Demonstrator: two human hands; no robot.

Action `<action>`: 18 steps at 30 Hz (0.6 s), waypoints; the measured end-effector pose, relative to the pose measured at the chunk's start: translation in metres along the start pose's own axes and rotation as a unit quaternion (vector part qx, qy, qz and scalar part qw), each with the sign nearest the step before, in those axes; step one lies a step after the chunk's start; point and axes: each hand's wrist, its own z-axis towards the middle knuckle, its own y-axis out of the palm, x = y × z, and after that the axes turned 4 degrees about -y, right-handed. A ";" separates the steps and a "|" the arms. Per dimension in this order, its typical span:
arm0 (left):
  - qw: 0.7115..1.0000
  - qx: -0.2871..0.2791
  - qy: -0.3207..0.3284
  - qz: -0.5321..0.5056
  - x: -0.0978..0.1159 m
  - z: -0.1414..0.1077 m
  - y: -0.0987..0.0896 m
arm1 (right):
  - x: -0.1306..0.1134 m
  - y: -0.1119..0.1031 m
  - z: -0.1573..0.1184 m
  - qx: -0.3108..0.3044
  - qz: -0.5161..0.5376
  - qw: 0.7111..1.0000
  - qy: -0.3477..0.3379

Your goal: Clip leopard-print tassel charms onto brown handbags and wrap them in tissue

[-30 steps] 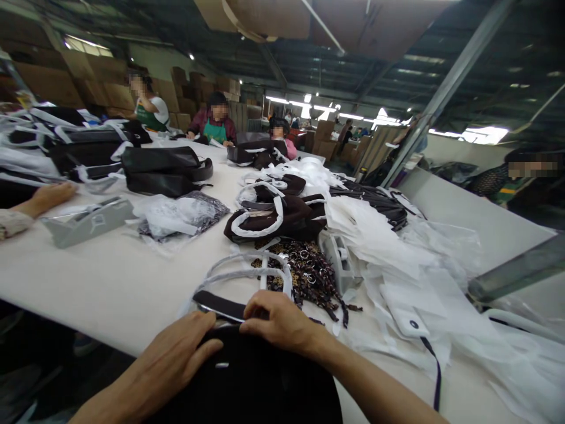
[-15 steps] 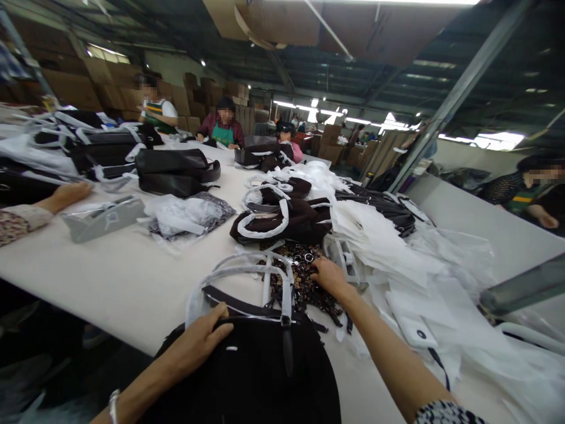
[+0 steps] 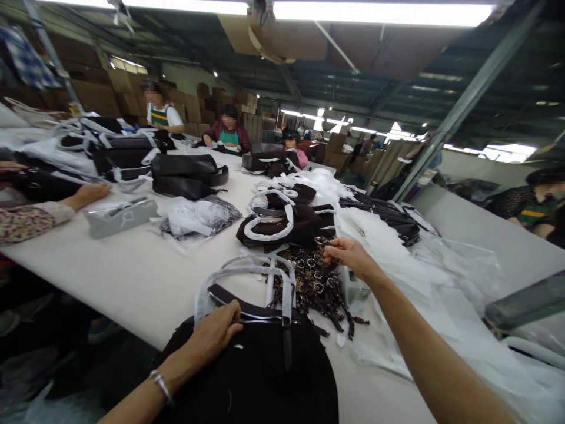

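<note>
A black handbag stands in front of me, its zip partly open and its handles wrapped in white paper. My left hand is closed on the bag's top edge beside the zip. Beyond the bag lies a pile of dark patterned fabric charms with metal rings. Above the pile's right side, my right hand pinches one charm, whose ring shows at the fingertips. Most of that charm is hard to make out.
More dark bags with wrapped handles lie behind the pile. White paper sheets and clear plastic cover the right side. A grey holder and a plastic-wrapped bundle sit at left, near a co-worker's hand. Other people work farther back.
My right hand has risen from the pile and moved right, now with a charm in its fingers. The left hand keeps hold of the bag. The view has shifted slightly.
</note>
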 end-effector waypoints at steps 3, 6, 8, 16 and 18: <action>0.998 0.047 0.040 -0.031 0.014 0.004 -0.014 | -0.036 -0.013 -0.012 -0.028 0.207 0.978 0.011; 0.980 0.113 0.056 -0.155 0.040 0.005 -0.034 | -0.072 -0.008 -0.030 -0.088 0.315 0.945 0.019; 0.953 0.091 0.055 -0.285 0.061 0.003 -0.048 | -0.090 0.004 -0.044 -0.135 0.353 0.926 0.025; 0.702 -0.101 0.092 -0.699 0.090 -0.017 -0.050 | -0.095 0.070 -0.090 -0.275 0.462 0.839 0.080; 0.698 -0.104 0.057 -0.706 0.086 -0.021 -0.043 | -0.088 0.080 -0.096 -0.282 0.469 0.831 0.097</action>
